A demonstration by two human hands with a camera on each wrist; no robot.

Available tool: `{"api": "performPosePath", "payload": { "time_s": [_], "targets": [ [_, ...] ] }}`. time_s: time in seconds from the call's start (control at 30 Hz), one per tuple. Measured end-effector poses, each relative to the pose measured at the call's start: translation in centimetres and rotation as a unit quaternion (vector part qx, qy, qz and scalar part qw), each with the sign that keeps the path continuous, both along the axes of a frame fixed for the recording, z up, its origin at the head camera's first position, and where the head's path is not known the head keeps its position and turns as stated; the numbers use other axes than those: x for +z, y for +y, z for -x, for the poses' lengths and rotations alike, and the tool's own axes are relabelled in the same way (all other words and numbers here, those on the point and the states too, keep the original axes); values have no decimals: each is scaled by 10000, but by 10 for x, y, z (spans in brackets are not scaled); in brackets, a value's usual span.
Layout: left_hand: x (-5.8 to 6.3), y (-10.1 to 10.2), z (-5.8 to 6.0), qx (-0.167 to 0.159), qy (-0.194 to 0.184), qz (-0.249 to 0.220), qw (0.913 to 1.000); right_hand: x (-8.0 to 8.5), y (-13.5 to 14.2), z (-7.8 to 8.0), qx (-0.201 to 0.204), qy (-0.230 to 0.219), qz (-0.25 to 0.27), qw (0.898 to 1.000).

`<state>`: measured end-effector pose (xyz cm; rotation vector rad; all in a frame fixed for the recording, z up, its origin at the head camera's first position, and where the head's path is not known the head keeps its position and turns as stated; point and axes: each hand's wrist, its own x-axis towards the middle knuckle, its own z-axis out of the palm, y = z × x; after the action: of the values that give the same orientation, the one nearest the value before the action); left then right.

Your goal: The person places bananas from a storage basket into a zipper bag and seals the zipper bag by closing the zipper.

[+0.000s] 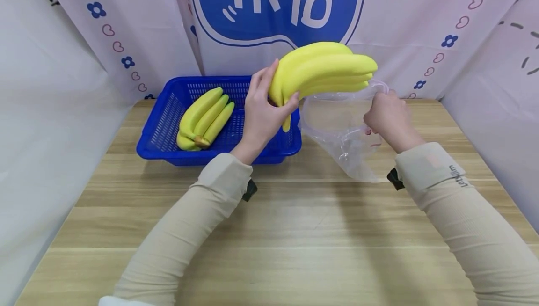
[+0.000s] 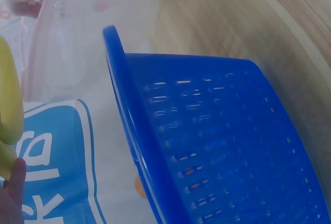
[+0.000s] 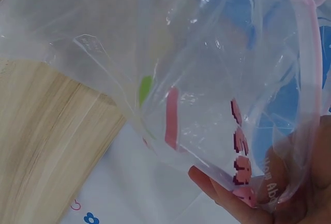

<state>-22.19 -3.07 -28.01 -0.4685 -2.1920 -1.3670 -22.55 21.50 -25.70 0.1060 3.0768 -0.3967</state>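
My left hand grips a bunch of yellow bananas near its stem end, raised over the right end of a blue basket. The banana tips point right, over the mouth of a clear plastic bag. With curled fingers my right hand holds that bag by its pinkish rim, and the bag hangs down beside the basket. In the right wrist view, the thumb and fingers of the right hand pinch the bag's edge. A second bunch of bananas lies in the basket's left half.
The basket and bag are at the back of a wooden table. Behind them hangs a white cloth with a blue printed sign. White cloth walls stand along both sides.
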Motion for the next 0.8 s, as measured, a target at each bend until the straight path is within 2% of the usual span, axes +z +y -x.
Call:
{"api": "performPosePath", "payload": {
  "time_s": [0.23,0.33,0.57,0.8],
  "targets": [
    [-1,0,0,-124,781,562,9953,2,0,0,58,92,123,9999],
    [-3,1,0,-195,957,924,9909,3,0,2,64,79,159,9998],
    [-5,4,-2,-204,947,1573,9828,7,-1,4,88,-213,383,9990],
    [-2,10,-3,-245,821,2130,9733,10,-1,4,140,-188,587,9980]
  ]
}}
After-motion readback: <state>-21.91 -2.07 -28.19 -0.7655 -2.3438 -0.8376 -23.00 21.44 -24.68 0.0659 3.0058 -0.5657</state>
